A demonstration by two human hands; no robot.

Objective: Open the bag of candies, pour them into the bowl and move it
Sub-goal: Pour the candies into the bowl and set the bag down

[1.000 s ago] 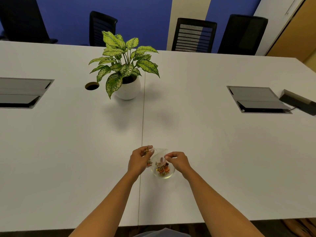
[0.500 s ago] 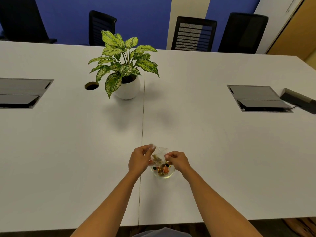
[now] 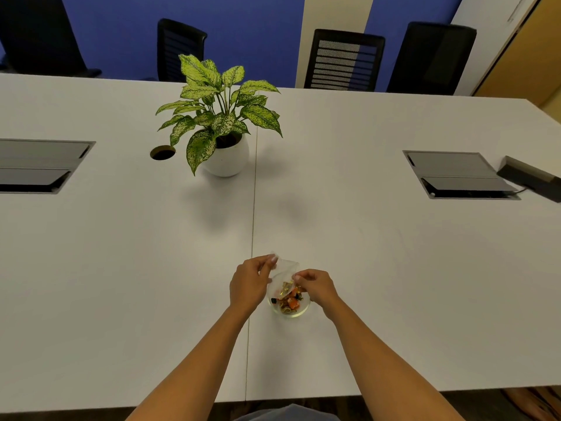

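A small clear glass bowl point(image 3: 299, 312) stands on the white table near its front edge, with several wrapped orange, gold and dark candies point(image 3: 292, 301) in it. Directly above the bowl a clear plastic bag point(image 3: 283, 270) is tipped mouth down, with a few gold candies still at its mouth. My left hand point(image 3: 247, 284) pinches the bag's upper left corner. My right hand point(image 3: 317, 285) pinches its lower right edge, just over the bowl's rim.
A potted plant in a white pot point(image 3: 226, 159) stands further back, left of the table seam. A round cable hole point(image 3: 162, 152) lies beside it. Grey cable hatches point(image 3: 455, 174) are set into both sides, with a dark box point(image 3: 531, 177) at far right. Black chairs stand behind.
The left hand has lifted the bag's corner higher and tilted it more. More candies have dropped from the bag into the bowl. The right hand has stayed roughly in place.
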